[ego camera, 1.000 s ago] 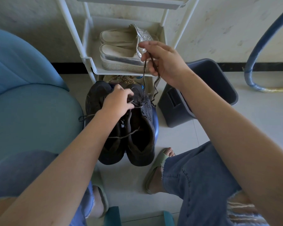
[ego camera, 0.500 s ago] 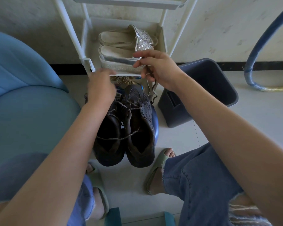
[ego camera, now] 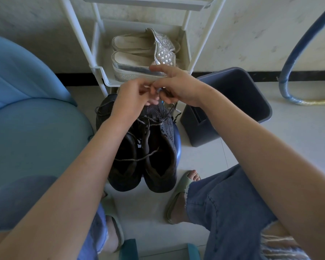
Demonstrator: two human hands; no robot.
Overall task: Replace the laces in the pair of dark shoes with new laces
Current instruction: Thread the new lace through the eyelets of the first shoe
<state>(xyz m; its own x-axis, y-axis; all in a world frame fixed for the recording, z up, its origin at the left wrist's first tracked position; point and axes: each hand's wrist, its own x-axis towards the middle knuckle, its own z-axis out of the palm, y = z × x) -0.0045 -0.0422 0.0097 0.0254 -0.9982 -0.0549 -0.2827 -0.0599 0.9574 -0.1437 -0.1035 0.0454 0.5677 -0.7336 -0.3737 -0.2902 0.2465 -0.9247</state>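
Two dark shoes (ego camera: 158, 166) stand side by side on a blue stool between my knees, toes pointing away from me. A dark lace (ego camera: 167, 115) runs loosely across their tongues and trails up to my hands. My right hand (ego camera: 176, 87) grips a bunch of that lace above the shoes' toes. My left hand (ego camera: 133, 96) meets it there, fingertips pinching the same lace. The lace's end is hidden between my fingers.
A white shoe rack (ego camera: 99, 70) stands against the wall just behind my hands, with glittery platform sandals (ego camera: 139, 61) on its shelf. A dark grey bin (ego camera: 233, 102) sits right of the shoes. A blue seat (ego camera: 26, 109) fills the left. My sandalled feet flank the stool.
My left hand rose from the shoes' tongues and joined my right hand. My right hand came down and left with the lace, so both hands now meet above the toes.
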